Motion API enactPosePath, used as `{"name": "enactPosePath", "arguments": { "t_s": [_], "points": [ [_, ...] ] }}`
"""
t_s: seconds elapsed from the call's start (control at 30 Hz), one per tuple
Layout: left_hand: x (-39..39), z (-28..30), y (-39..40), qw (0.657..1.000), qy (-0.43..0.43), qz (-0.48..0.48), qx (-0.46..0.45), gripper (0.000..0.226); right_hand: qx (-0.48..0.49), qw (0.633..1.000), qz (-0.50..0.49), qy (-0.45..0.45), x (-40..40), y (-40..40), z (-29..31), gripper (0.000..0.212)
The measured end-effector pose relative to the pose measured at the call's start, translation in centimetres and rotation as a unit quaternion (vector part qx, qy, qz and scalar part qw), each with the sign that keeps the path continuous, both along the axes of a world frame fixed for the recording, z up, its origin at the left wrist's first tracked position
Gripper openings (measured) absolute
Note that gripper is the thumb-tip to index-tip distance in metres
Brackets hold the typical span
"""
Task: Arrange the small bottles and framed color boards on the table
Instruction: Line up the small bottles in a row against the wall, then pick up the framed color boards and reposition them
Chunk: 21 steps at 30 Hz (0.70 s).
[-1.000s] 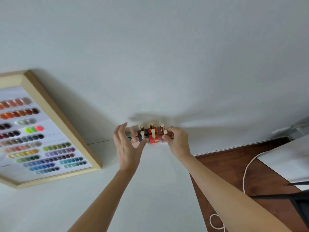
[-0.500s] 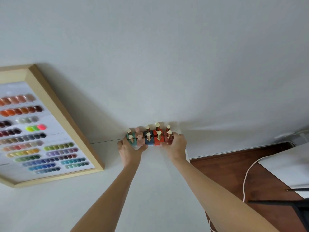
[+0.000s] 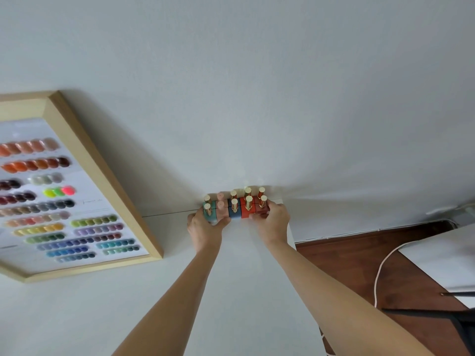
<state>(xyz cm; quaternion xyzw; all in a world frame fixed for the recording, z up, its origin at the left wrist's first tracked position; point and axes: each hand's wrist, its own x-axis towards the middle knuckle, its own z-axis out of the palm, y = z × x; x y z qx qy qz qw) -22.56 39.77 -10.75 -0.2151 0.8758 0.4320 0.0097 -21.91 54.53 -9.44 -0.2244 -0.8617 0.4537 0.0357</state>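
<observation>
bottles (image 3: 235, 205) stand in two tight rows at the table's (image 3: 244, 278) far edge, against the wall. left hand (image 3: 204, 227) and right hand (image 3: 273, 219) clasp the cluster's ends (fingers closed on bottles). board (image 3: 77, 181) leans well left.

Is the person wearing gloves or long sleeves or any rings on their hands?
No gloves, and no sleeves in view: both forearms are bare right down to the bottom of the picture. The left hand and the right hand are bare too. I can't spot a ring, watch or bracelet, though the fingers are small and partly hidden here.
</observation>
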Motion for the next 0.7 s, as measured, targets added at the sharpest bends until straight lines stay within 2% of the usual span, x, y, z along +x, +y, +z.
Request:
{"name": "enactPosePath", "arguments": {
  "t_s": [0.23, 0.33, 0.37, 0.53, 0.7],
  "points": [
    [2.1, 2.2, 0.0, 0.998, -0.069, -0.003, 0.007, 0.076, 0.016, 0.997, 0.019, -0.077, 1.7, 0.8, 2.0, 0.027],
    [4.4, 3.7, -0.2, 0.997, -0.077, 0.000, 0.000, 0.077, -0.024, 0.993, 0.011, -0.113, 3.7, 0.9, 3.4, 0.059],
    [5.3, 4.2, -0.3, 0.997, -0.076, -0.001, -0.004, 0.075, -0.038, 0.992, 0.010, -0.117, 4.5, 0.8, 4.0, 0.062],
    [10.4, 7.4, -1.6, 0.998, -0.062, 0.010, 0.014, 0.068, -0.077, 0.989, 0.048, -0.118, 8.0, -1.1, 7.0, 0.054],
    [16.0, 10.4, -5.6, 0.998, -0.040, 0.033, 0.043, 0.065, -0.073, 0.984, 0.122, -0.110, 11.1, -4.8, 10.1, 0.049]
  ]
}}
